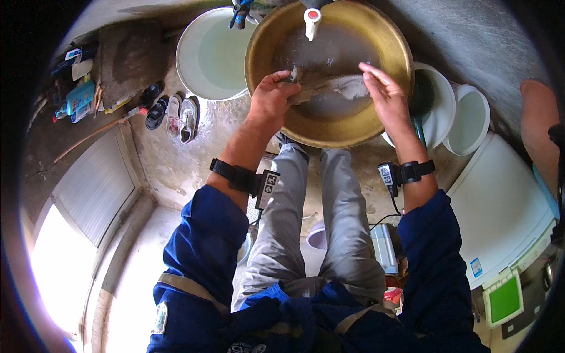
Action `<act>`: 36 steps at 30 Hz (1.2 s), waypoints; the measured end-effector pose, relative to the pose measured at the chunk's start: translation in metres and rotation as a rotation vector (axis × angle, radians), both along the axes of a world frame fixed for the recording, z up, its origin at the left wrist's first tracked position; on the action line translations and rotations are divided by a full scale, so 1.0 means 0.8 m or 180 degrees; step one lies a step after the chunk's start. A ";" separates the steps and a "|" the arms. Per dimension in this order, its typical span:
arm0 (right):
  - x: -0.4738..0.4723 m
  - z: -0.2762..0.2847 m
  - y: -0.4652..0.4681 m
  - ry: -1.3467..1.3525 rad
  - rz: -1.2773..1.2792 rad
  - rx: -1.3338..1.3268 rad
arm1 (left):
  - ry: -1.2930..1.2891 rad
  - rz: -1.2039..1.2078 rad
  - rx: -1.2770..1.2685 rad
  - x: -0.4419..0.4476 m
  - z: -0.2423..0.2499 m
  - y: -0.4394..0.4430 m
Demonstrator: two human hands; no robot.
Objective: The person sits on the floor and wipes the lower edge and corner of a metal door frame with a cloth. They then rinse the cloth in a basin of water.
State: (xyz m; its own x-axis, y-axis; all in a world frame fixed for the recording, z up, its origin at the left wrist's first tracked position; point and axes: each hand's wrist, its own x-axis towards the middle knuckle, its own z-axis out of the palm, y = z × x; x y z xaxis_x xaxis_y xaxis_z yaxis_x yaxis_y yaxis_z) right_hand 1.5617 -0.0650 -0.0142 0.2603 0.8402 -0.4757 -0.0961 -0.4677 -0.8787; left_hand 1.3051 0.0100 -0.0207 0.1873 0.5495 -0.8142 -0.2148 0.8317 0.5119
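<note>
A wide brass-coloured basin holds murky water, and a wet greyish cloth stretches across it between my hands. My left hand pinches the cloth's left end between thumb and fingers. At the other end my right hand has the cloth at its thumb, its fingers fairly straight; the exact grip is partly hidden. The cloth's middle lies in the water, while its paler right part shows more clearly. Over the basin's far side juts a white tap handle with a red dot.
Left of the basin stands a white tub of water, with a blue-handled tap above it. White buckets are at right, beside a white appliance. Shoes sit on the wet floor; bottles lie farther left.
</note>
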 end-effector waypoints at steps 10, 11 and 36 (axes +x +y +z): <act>0.029 -0.032 -0.014 -0.0517 0.0129 -0.0466 | 0.2067 -0.1731 0.1429 -0.014 -0.005 0.012; 0.029 -0.031 -0.014 -0.0411 0.0133 -0.0266 | 0.2045 -0.1720 0.1589 -0.015 -0.003 0.014; -0.044 -0.077 -0.007 -0.1704 0.0633 -0.0371 | 0.2060 -0.1558 0.0722 0.014 -0.076 -0.021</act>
State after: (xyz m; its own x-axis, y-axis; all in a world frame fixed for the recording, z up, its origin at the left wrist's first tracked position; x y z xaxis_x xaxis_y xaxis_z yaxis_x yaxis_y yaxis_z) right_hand 1.5264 -0.0710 -0.0760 0.3326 0.8476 -0.4135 0.4469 -0.5278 -0.7223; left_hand 1.3161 -0.0070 -0.0813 -0.0187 0.6911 -0.7226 0.5368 0.6167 0.5759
